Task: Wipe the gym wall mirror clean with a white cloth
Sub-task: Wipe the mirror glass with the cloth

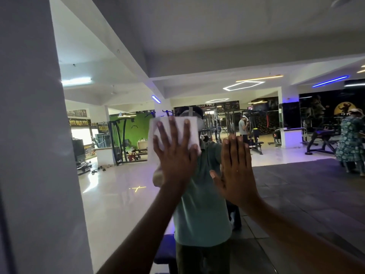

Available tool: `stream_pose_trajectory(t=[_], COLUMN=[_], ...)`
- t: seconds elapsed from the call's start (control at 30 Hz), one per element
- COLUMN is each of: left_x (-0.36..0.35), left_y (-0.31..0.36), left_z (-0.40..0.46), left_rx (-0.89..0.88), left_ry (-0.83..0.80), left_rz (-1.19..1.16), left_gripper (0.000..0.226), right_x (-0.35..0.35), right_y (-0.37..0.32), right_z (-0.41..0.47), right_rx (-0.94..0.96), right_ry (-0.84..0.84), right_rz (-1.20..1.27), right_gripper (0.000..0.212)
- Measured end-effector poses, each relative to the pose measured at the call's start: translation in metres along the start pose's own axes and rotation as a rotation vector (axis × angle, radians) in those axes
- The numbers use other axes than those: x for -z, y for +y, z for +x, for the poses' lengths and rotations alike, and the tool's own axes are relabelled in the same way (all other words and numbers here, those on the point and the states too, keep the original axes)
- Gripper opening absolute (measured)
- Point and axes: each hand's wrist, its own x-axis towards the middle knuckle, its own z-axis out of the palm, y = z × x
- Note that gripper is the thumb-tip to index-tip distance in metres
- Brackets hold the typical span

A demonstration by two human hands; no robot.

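Note:
The wall mirror (276,190) fills most of the view and reflects the gym hall. My left hand (174,153) has its fingers spread straight and presses a folded white cloth (190,131) flat against the glass at about head height. My right hand (236,171) lies flat on the mirror just to the right, fingers straight and together, holding nothing. My own reflection in a green shirt stands behind both hands, partly hidden by them and the cloth.
A white pillar or wall edge (35,135) borders the mirror on the left. In the reflection are weight machines, benches, and two other people at the right. A blue padded bench (166,252) sits low in front of me.

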Motion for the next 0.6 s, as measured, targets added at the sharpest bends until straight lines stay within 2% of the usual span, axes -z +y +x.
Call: stream_pose_trajectory(t=[0.1,0.13,0.17,0.2,0.37,0.43,0.47,0.5,0.53,0.6], left_x=[-0.006,-0.005,-0.003,0.000,0.018,0.018,0.017,0.014,0.010,0.006], left_y=[0.006,-0.008,-0.025,-0.045,-0.145,-0.150,-0.138,-0.122,-0.106,-0.098], left_z=[-0.029,-0.027,-0.020,-0.013,0.000,0.004,0.003,-0.001,-0.009,-0.029], left_rx=[-0.308,-0.384,-0.390,-0.325,0.293,0.490,0.526,0.483,0.347,-0.051], left_ry=[-0.096,-0.093,-0.071,-0.043,0.129,0.164,0.174,0.154,0.115,0.011], left_rz=[0.009,0.025,0.039,0.047,0.091,0.037,0.036,0.036,0.034,0.038], left_gripper=[0.069,0.068,0.067,0.066,0.069,0.071,0.071,0.072,0.072,0.069], right_x=[0.001,0.001,0.002,0.002,0.001,0.000,0.001,0.000,0.000,-0.001], right_y=[-0.001,-0.001,0.000,0.000,-0.009,-0.027,-0.040,-0.053,-0.066,-0.084], right_z=[0.000,0.001,0.000,0.000,0.004,0.008,0.010,0.011,0.013,0.017], right_rx=[-0.002,0.002,0.004,0.006,0.007,0.089,0.130,0.152,0.153,0.120], right_ry=[0.016,0.017,0.015,0.011,0.029,0.035,0.041,0.050,0.057,0.043], right_rz=[0.008,0.014,0.019,0.018,0.009,0.050,0.079,0.105,0.122,0.142], right_gripper=[0.094,0.095,0.095,0.094,0.092,0.090,0.089,0.088,0.088,0.089])
